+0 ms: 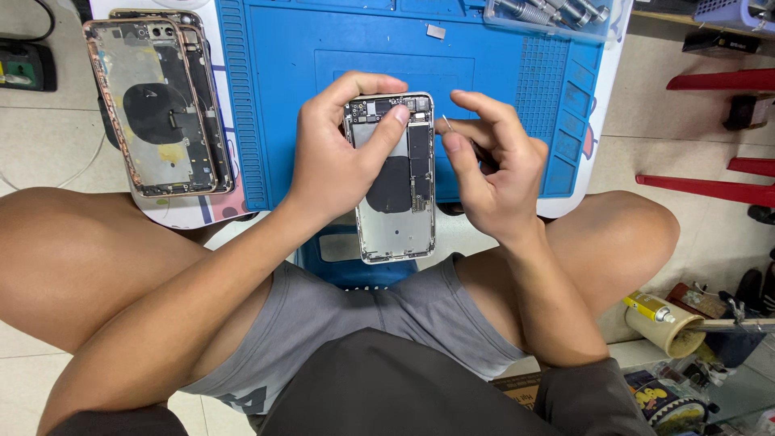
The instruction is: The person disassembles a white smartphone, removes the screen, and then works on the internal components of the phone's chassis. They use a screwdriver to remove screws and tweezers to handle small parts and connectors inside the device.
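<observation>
Left hand [339,153] grips the opened silver phone chassis [394,182], long axis near-to-far; right hand [492,165] pinches a thin metal pin [446,123] just right of its far end.

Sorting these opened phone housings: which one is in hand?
The silver-framed housing, gripped by the left hand; the gold-framed ones lie stacked at the mat's left edge.

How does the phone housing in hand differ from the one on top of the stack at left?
The held housing has a silver frame; the stacked housing has a gold, worn-looking one. The held one is gripped by the left hand above the blue mat; the stacked one lies flat, untouched. Both are opened, showing a dark round coil.
</observation>
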